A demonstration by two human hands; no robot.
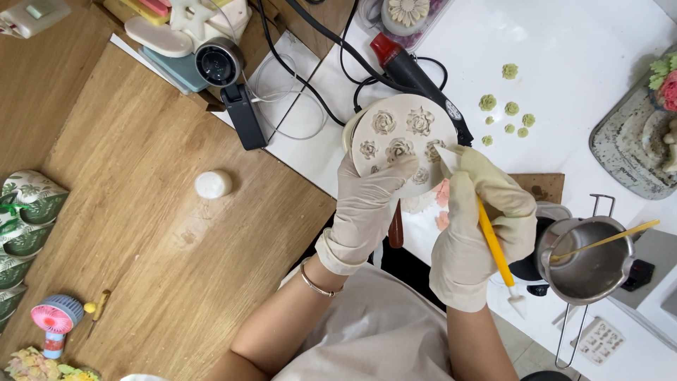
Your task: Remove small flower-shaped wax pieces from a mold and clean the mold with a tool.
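My left hand [367, 204], in a pale glove, holds a round beige silicone mould [400, 137] with several flower-shaped cavities, tilted up toward me. My right hand [479, 226], also gloved, grips a yellow-handled sculpting tool [493, 247] whose pale pointed tip touches the mould's right edge. Several small green flower castings [509, 113] lie on the white table [564, 42] beyond the mould.
A black-and-red heat gun [416, 77] lies behind the mould with its cables. A steel melting pot [589, 264] with a stick in it stands at right. A grey tray [627, 152] sits far right. On the wooden surface are a white round lump [213, 184] and a small pink fan [55, 317].
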